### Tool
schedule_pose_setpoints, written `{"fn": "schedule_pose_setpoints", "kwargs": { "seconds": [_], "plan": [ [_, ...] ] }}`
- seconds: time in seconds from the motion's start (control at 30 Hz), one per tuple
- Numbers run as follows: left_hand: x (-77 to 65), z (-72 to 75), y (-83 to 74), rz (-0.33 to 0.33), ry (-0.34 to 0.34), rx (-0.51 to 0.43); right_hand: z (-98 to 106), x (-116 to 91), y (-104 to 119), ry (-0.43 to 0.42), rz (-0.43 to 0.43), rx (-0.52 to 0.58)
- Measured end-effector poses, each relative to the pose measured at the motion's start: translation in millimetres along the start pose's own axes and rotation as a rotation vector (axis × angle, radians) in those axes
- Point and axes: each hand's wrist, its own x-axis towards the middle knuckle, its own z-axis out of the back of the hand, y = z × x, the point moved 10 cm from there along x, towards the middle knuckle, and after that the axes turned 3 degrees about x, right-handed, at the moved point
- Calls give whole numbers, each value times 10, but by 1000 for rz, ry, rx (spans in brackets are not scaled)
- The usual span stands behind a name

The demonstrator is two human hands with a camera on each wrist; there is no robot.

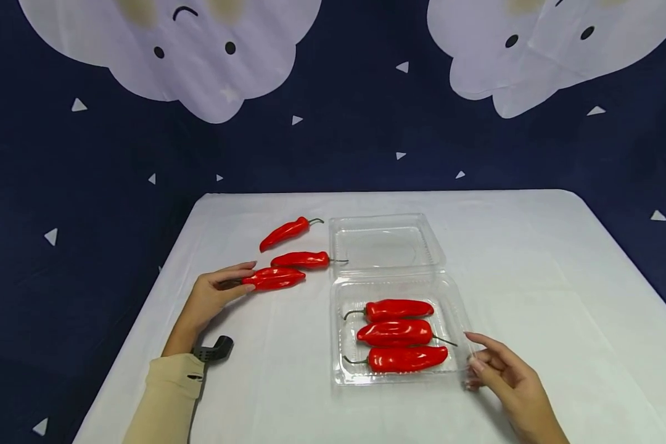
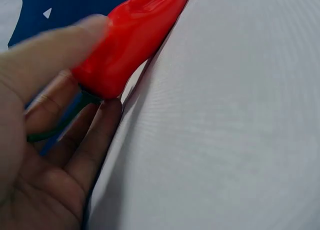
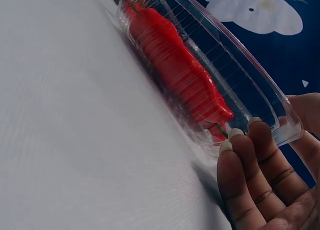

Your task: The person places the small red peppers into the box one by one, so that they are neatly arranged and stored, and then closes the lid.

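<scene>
At the left of the table, my left hand (image 1: 211,296) holds a red chili pepper (image 1: 277,279) by its stem end. In the left wrist view, the thumb (image 2: 65,47) lies against the pepper's side and the green stem (image 2: 65,121) points into the palm. My right hand (image 1: 513,379) grips the near right corner of a clear plastic clamshell container (image 1: 341,376), its fingertips (image 3: 231,165) on the outer wall. Inside the container's base lie three red chili peppers (image 1: 396,333) side by side, stems pointing in differing directions.
Just beyond the held pepper lies another red chili pepper (image 1: 302,260), its stem reaching the container's edge. A further pepper (image 1: 285,233) lies tilted behind it. The container's lid (image 1: 388,246) is folded back flat on the white table (image 1: 544,296). A dark cloud-patterned cloth (image 1: 355,142) hangs behind.
</scene>
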Motion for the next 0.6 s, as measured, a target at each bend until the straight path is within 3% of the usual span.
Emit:
{"fn": "schedule_pose_setpoints", "kwargs": {
  "seconds": [0.6],
  "plan": [
    [-5, -9, 44, 37, -35, 50, 3, -8, -7, 9, -18, -14]
  ]
}}
